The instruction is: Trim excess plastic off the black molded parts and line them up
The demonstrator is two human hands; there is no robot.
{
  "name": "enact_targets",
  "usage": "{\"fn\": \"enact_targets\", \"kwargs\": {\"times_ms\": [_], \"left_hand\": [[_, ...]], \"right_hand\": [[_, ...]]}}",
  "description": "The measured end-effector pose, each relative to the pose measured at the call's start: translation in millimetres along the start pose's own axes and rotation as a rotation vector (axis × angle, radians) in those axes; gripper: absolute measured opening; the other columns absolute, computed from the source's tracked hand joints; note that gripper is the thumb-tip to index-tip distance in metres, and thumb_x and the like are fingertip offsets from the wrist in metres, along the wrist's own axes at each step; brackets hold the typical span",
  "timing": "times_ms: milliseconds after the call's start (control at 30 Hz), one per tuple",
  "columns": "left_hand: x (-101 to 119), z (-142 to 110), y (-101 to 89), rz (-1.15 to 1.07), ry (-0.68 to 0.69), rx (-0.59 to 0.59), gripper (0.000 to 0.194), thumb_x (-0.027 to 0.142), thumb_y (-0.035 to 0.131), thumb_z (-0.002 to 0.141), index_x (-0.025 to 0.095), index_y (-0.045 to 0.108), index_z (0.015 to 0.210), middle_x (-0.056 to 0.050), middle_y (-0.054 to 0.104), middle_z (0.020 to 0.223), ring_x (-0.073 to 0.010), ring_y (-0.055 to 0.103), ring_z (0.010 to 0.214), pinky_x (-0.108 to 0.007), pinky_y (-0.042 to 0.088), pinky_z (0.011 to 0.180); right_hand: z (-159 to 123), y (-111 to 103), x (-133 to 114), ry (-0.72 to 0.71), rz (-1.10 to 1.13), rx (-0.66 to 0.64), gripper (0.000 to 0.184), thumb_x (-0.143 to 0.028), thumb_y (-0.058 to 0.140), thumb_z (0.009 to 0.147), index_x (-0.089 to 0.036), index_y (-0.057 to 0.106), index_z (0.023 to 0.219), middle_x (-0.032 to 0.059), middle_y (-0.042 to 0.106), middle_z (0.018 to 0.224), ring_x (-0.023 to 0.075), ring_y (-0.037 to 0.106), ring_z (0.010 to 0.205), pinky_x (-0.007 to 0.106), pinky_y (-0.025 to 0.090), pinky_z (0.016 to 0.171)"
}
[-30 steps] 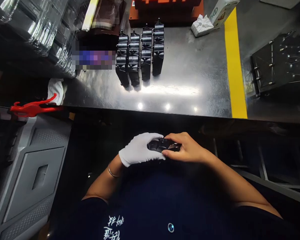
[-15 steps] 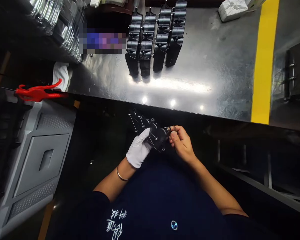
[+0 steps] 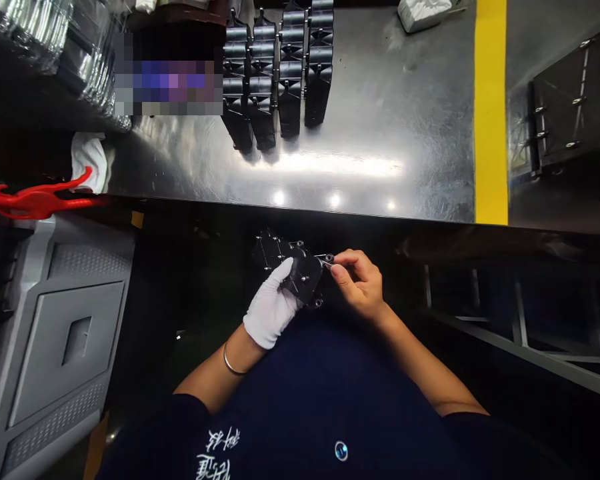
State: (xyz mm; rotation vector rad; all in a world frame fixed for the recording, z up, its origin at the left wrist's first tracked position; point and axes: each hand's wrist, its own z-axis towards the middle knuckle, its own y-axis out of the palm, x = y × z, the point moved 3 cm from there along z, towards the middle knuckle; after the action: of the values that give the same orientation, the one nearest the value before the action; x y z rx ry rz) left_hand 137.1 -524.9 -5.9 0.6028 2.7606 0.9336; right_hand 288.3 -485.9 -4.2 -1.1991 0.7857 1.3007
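Observation:
My left hand (image 3: 273, 303), in a white glove, grips a dark black plastic part (image 3: 304, 277) with its thumb across the top face. The part has thin ribs, small pegs and ringed lugs at its edge, and it is held in front of the bench edge. Bare, my right hand (image 3: 363, 283) has thumb and forefinger closed together at the ringed lug on the part's right side. Anything small between those fingertips is too fine to make out.
On the metal bench (image 3: 380, 133) stand several black ribbed parts (image 3: 290, 80) in rows. Yellow tape (image 3: 490, 120) crosses it, with another black part (image 3: 575, 113) beyond. A red-handled tool (image 3: 40, 200) and white cloth (image 3: 87, 160) lie left, above a grey bin (image 3: 70, 333). Bagged parts (image 3: 70, 53) are stacked behind.
The view has shifted, so the bench items sit further left. The left hand still holds the black part, now slightly turned; the right fingertips stay at its lug.

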Motion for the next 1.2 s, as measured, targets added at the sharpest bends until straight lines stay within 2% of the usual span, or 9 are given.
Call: {"fn": "enact_targets", "kwargs": {"times_ms": [167,333,533,633,733,833,933,1067,1200], "left_hand": [[1,-3,1.7,0.030,-0.034,-0.031,0.023,0.019,0.051,0.094,0.005,0.068,0.103,-0.011,0.075,0.097,-0.0173,0.072,0.088,-0.027,0.058,0.086],[2,-12,-0.3,0.068,-0.024,0.074,0.023,0.009,0.047,0.092,0.008,0.070,0.088,-0.007,0.075,0.080,-0.0137,0.072,0.072,-0.025,0.060,0.080],[8,-5,0.3,0.031,0.015,0.089,0.020,0.014,0.050,0.092,0.009,0.069,0.093,-0.006,0.075,0.084,-0.0141,0.073,0.077,-0.024,0.059,0.079],[9,-2,1.1,0.039,0.005,0.089,0.022,0.015,0.049,0.093,0.008,0.069,0.091,-0.006,0.075,0.083,-0.0137,0.072,0.076,-0.023,0.059,0.078],[8,-3,-1.6,0.077,-0.007,0.067,0.022,0.015,0.049,0.093,0.008,0.070,0.091,-0.007,0.076,0.086,-0.0137,0.072,0.079,-0.023,0.059,0.079],[8,-9,-7.6,0.239,0.029,0.005,0.011,0.013,0.063,0.083,0.009,0.071,0.090,-0.006,0.075,0.084,-0.0144,0.072,0.075,-0.024,0.059,0.076],[11,-16,-9.0,0.497,0.085,-0.140,0.028,0.018,0.079,0.068,0.011,0.072,0.094,-0.007,0.075,0.087,-0.0203,0.072,0.077,-0.030,0.059,0.076],[26,-23,-5.1,0.661,0.296,-0.194,0.052,0.024,0.084,0.062,0.016,0.069,0.112,-0.008,0.074,0.101,-0.0258,0.070,0.091,-0.036,0.057,0.084],[35,-26,-1.4,0.687,0.364,-0.221,0.071,0.020,0.084,0.061,0.022,0.060,0.128,-0.007,0.072,0.111,-0.0287,0.066,0.106,-0.039,0.054,0.092]], "right_hand": [[-1,0,10,-0.021,0.017,0.080,0.009,-0.027,0.060,0.088,-0.021,0.057,0.083,-0.0012,0.057,0.070,0.0114,0.053,0.060,0.025,0.042,0.053],[7,-15,28,0.188,-0.012,0.254,0.026,-0.040,0.060,0.088,-0.020,0.053,0.074,-0.0035,0.051,0.063,0.0093,0.047,0.053,0.024,0.039,0.050],[4,-12,-2,0.037,0.141,0.001,0.016,-0.031,0.060,0.089,-0.020,0.057,0.079,-0.0014,0.056,0.067,0.0101,0.051,0.057,0.024,0.041,0.051],[2,-8,-10,0.004,0.149,-0.012,0.013,-0.029,0.061,0.089,-0.020,0.058,0.081,-0.0007,0.059,0.068,0.0107,0.053,0.057,0.024,0.042,0.050],[3,-4,-6,0.013,0.118,0.001,0.012,-0.029,0.061,0.088,-0.020,0.058,0.080,-0.0010,0.059,0.068,0.0107,0.055,0.057,0.024,0.043,0.050],[4,-5,3,0.062,0.022,0.032,0.014,-0.029,0.061,0.088,-0.020,0.058,0.078,-0.0012,0.060,0.067,0.0104,0.056,0.057,0.023,0.044,0.051],[5,-9,3,0.058,-0.047,-0.074,0.020,-0.026,0.054,0.093,-0.019,0.058,0.075,-0.0024,0.060,0.061,0.0085,0.056,0.052,0.021,0.043,0.049],[6,-14,-18,-0.217,-0.052,-0.343,0.028,-0.022,0.040,0.099,-0.017,0.059,0.079,-0.0015,0.059,0.059,0.0071,0.054,0.049,0.019,0.042,0.049],[9,-14,-36,-0.383,-0.130,-0.508,0.046,-0.054,0.041,0.095,-0.016,0.058,0.079,0.0004,0.054,0.059,0.0105,0.049,0.051,0.024,0.037,0.047]]}}
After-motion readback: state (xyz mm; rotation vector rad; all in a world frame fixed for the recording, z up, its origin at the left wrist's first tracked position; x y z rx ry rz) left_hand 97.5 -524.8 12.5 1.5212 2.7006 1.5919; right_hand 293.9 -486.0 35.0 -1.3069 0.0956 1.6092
